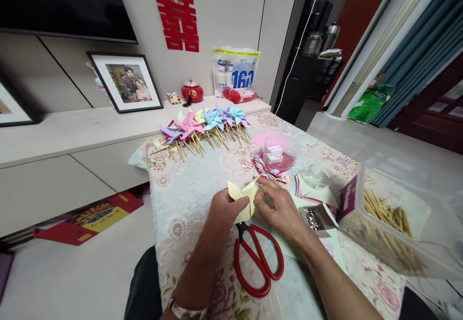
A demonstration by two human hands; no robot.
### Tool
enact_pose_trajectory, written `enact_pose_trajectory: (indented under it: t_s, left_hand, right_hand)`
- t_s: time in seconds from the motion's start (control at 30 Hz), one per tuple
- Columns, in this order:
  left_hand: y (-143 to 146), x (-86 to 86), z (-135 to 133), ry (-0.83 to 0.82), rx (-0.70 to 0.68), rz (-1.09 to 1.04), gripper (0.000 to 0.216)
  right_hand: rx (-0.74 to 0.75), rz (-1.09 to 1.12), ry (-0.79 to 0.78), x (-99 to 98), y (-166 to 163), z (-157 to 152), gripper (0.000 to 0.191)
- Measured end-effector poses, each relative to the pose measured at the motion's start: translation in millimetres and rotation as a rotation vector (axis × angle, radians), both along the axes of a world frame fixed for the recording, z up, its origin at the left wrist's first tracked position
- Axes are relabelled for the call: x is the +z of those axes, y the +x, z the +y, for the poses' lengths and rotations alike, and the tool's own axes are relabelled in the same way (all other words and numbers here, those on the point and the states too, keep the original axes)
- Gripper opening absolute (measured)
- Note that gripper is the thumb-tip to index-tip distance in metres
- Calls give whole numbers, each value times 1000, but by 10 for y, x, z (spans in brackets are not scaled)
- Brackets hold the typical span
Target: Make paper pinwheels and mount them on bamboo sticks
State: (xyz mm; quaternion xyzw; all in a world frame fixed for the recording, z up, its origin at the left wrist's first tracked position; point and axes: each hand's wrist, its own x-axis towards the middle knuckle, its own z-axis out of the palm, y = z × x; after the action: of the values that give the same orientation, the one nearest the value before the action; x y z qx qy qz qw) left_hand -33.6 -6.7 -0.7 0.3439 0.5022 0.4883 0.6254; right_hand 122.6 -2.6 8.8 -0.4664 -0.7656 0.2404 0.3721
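Observation:
Between my two hands is a pale yellow paper pinwheel, its corners partly folded in. My left hand grips it from the left, thumb pressed on the paper. On the other side, my right hand pinches the pinwheel's right edge with thumb and fingers. Just below lies a pair of scissors with red handles, blades hidden under the paper and hands. A small box of metal fasteners sits right of my right forearm. Finished pinwheels on sticks are piled at the table's far end.
A clear plastic bin of wooden sticks stands at the right. Coloured paper strips and a clear plastic container lie ahead of my right hand. Behind the table runs a white cabinet with a framed photo.

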Motion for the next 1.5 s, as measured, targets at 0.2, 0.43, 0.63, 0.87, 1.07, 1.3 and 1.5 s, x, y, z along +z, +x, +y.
enact_pose_trajectory:
  t_s: [0.2, 0.43, 0.63, 0.87, 1.07, 1.3, 1.5]
  left_hand:
    - [2, -17, 12, 1, -8, -15, 29]
    - [8, -25, -8, 21, -23, 29, 26]
    - [7, -45, -16, 27, -24, 32, 22]
    - [4, -53, -10, 17, -30, 0, 22]
    - [17, -53, -24, 24, -43, -49, 24]
    - [11, -62, -27, 26, -43, -16, 27]
    - [10, -31, -24, 23, -41, -34, 23]
  right_hand:
    - [8, -8, 12, 8, -9, -1, 14]
    - [0, -13, -9, -9, 0, -5, 13]
    - [13, 4, -6, -2, -4, -2, 13]
    - [22, 22, -42, 36, -14, -15, 13]
    - [9, 40, -56, 37, 1, -15, 13]
    - [1, 31, -60, 26, 3, -17, 12]
    - [12, 65, -100, 59, 14, -18, 12]
